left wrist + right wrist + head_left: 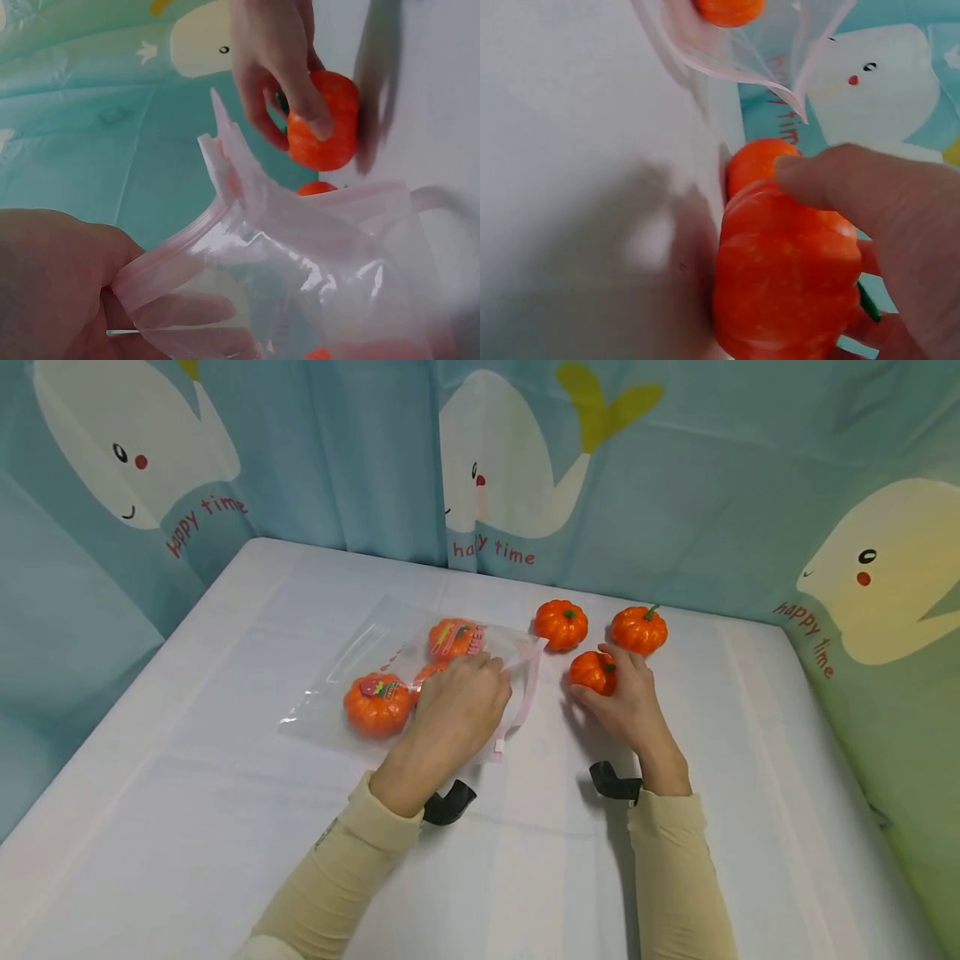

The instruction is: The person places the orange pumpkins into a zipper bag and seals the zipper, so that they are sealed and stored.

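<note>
My left hand pinches the upper edge of a clear zip bag with a pink strip at its mouth, which gapes toward the right. Inside the bag lie several small orange pumpkins, one of them at the left; my left hand partly hides another. In my right hand is a small orange pumpkin with a green stem, gripped between thumb and fingers just right of the bag's mouth. Its shadow falls on the white table in the right wrist view.
Two more pumpkins, one behind the bag's mouth and one further right, stand near the back edge of the white table. A blue-green curtain with whale prints hangs behind it.
</note>
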Motion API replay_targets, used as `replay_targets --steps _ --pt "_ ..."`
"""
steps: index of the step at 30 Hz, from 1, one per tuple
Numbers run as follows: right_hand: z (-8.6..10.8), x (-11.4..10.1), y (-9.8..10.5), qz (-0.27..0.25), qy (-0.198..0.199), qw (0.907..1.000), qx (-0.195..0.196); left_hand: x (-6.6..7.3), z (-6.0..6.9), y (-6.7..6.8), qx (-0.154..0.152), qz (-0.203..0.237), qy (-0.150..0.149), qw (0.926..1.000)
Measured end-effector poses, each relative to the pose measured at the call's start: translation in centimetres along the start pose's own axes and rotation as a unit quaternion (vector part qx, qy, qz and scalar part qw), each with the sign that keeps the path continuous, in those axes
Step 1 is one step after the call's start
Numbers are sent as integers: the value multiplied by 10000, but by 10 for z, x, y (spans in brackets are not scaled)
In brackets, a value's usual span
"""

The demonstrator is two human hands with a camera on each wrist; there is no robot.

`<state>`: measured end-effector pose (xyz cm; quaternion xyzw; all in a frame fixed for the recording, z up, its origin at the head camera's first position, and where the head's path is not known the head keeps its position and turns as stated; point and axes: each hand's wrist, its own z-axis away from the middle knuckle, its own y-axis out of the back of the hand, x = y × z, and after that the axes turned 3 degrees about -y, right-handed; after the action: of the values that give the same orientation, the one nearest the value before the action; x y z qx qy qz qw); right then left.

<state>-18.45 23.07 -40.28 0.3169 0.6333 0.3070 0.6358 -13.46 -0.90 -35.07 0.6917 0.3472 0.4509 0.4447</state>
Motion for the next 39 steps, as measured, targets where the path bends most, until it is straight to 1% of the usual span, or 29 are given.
replay_targets --steps 4,8,10,14,16,21,25,29,32,39 --pt "2 4 3 -239 24 9996 -145 -1 2 -1 46 -16 -66 10000" --pt "3 5 6 -282 36 9992 -287 -1 2 -1 61 -35 -65 10000" --pt "4 5 8 -260 17 9987 -440 -1 1 -1 45 -43 -44 10000" --pt "6 4 10 -133 -141 9958 -891 0 1 0 6 -57 -41 10000" --pt "7 4 11 -64 -183 9948 -1002 0 1 -1 5 -66 -48 10000" --pt "6 3 10 -40 -123 9960 -882 -1 2 -2 59 -36 -75 9999" --pt "6 1 12 -217 -58 9960 -870 -2 1 -1 85 -20 -51 9999" --pt "8 -1 13 -454 -12 9930 -1093 -2 1 -1 61 -21 -34 10000" --pt "11 -4 14 -554 99 9902 -1280 -3 1 -2 51 -6 -54 10000" --pt "16 -13 15 -513 490 9869 -1450 -2 1 -2 92 9 -91 9999"
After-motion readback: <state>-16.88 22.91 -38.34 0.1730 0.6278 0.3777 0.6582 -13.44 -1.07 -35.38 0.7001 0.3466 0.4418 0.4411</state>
